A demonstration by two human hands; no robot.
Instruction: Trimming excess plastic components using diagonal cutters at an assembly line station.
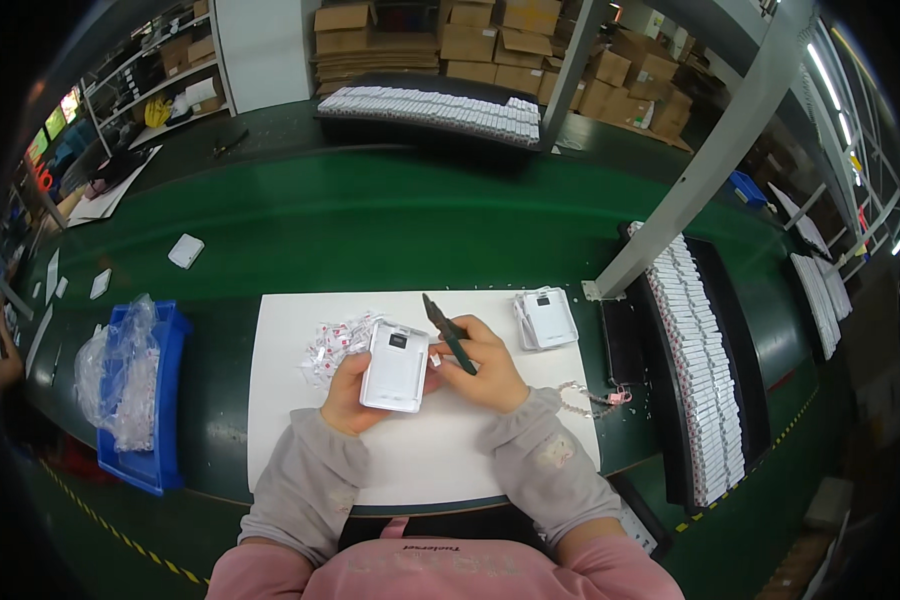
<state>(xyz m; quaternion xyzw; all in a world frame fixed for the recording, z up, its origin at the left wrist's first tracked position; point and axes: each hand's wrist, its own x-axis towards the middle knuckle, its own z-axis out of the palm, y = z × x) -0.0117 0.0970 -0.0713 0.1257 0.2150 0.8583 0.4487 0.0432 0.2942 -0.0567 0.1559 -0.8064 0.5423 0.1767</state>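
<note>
Casing (395, 375), white, shallow and rectangular, lies between the two hands, closer to the left, above the white board (430, 470) on the counter (220, 430). The left hand (346, 392) grips its left edge, thumb along the side, with part of the hand hidden behind it. A small black rectangle (398, 341) marks the casing's end farther from the person.

The right hand (492, 368) is closed around a dark tool (452, 340), whose tip points away from the person and slightly left. A small white piece (436, 361) shows by the right fingertips, just beside the casing; whether they pinch it, I cannot tell.

Beyond the left hand, a loose heap of small white packets (332, 347) with reddish marks lies near the casing's far left corner. Farther left of that hand stands a blue bin (173, 400) with a clear plastic bag (135, 350) in it. Beyond and right of the right hand sits a stack of white casings (547, 320); nearer its wrist, to the right, lies a beaded strand (592, 408).
</note>
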